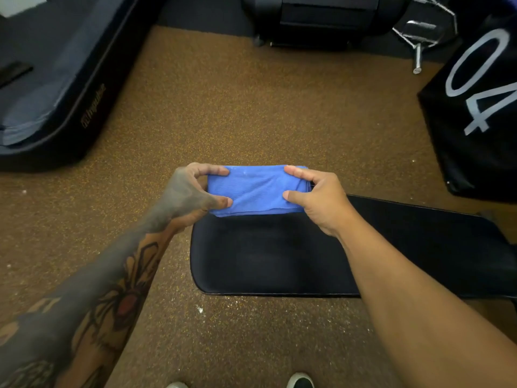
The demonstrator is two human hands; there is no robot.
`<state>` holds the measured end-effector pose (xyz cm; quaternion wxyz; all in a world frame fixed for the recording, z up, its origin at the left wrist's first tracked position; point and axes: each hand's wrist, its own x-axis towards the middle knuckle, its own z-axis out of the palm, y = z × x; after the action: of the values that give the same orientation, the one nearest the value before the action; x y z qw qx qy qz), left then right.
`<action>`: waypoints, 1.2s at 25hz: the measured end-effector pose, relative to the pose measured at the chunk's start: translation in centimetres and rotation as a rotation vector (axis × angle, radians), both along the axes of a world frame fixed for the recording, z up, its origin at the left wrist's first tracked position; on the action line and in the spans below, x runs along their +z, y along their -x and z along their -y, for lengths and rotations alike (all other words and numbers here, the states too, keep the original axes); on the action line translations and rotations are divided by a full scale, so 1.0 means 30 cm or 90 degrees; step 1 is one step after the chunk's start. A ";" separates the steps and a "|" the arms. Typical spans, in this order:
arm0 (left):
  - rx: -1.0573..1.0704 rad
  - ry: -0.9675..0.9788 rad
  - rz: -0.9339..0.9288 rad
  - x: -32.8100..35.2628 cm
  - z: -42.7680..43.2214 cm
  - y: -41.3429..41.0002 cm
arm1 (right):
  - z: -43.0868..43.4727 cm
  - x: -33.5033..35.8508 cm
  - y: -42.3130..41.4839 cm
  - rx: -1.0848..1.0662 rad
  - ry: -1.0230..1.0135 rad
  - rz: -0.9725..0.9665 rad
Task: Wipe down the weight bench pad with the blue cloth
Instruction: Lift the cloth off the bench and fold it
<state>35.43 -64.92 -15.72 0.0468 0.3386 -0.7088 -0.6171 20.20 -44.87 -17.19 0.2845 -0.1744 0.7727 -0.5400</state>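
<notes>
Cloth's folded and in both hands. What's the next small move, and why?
Probably lower the blue cloth flat onto the rounded end of the weight bench pad. The left hand and right hand pinch its two ends and hold it over the pad's far edge, apparently not pressed down, so no wiping contact shows yet.

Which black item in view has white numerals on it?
The black box at right, marked 04. The bench pad is plain; the left mat bears only a logo.
</notes>
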 end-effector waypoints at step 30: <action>-0.555 0.036 -0.077 0.621 -1.034 0.952 | -1.161 0.556 0.255 -0.527 0.037 -0.112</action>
<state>6.86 -33.91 2.92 -0.1674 -0.0301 -0.7981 -0.5780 12.55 -10.05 -0.50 -0.0285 0.0972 0.7833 -0.6133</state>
